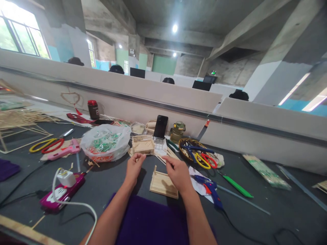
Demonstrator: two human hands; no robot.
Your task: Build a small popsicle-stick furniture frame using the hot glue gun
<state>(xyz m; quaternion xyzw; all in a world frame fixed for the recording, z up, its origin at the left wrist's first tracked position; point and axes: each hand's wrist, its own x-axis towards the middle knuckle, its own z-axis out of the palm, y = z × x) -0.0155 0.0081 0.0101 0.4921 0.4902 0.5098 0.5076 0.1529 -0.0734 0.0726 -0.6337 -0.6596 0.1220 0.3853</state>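
My left hand (135, 166) hovers before a small wooden stick frame (143, 144), its thumb and fingertips pinched; whatever lies between them is too small to make out. My right hand (177, 172) is over the right part of a flat panel of thin sticks (163, 183), fingers curled together, with the tips near loose sticks (160, 158); what it pinches cannot be made out. The panel lies on the dark table with a short upright stick at its left corner. Behind the frame a black phone (160, 126) leans on a stand.
Left: a plastic bag (106, 143), pink glue gun (65, 150), scissors (52, 144) and purple power strip (62, 194). Right: a basket (190, 158) with tools, blue glue gun (211, 190) and green cutter (237, 186). A bottle (178, 132) stands behind. People's heads show beyond the partition (153, 98).
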